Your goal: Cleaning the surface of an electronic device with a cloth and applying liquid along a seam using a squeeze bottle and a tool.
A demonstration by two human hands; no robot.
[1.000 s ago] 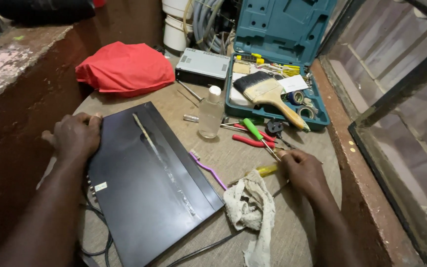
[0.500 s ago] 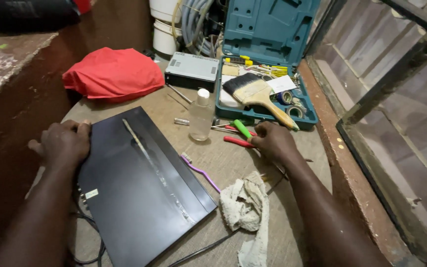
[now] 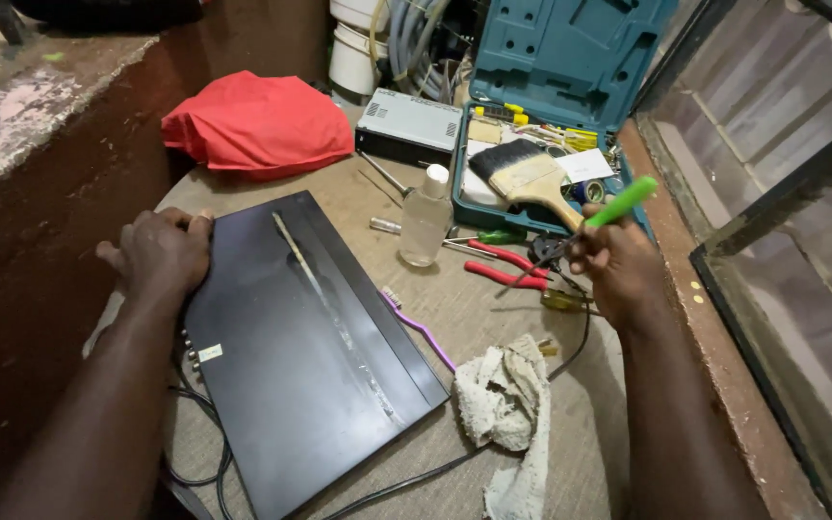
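My left hand [image 3: 159, 252] rests flat on the far left corner of a flat black electronics box [image 3: 310, 356] that lies on the round table. My right hand [image 3: 618, 268] is lifted above the table and grips a green-handled screwdriver [image 3: 618, 204], its handle pointing up to the right and its dark shaft pointing down to the left. Just below that hand lie red-handled pliers [image 3: 505, 267] and a yellow-handled tool [image 3: 566, 302]. A purple toothbrush [image 3: 420, 327] lies along the box's right edge.
A small clear bottle [image 3: 427, 220] stands mid-table. An open teal tool case [image 3: 551, 125] holds a paintbrush [image 3: 530, 178]. A red cloth [image 3: 257, 125], a grey box [image 3: 409, 123] and a dirty rag [image 3: 510, 414] lie around. Cables [image 3: 195, 448] trail from the black box.
My right hand moved from the table's right side to the tools, closed on the green-handled screwdriver and lifted it. My left hand stayed on the black box.
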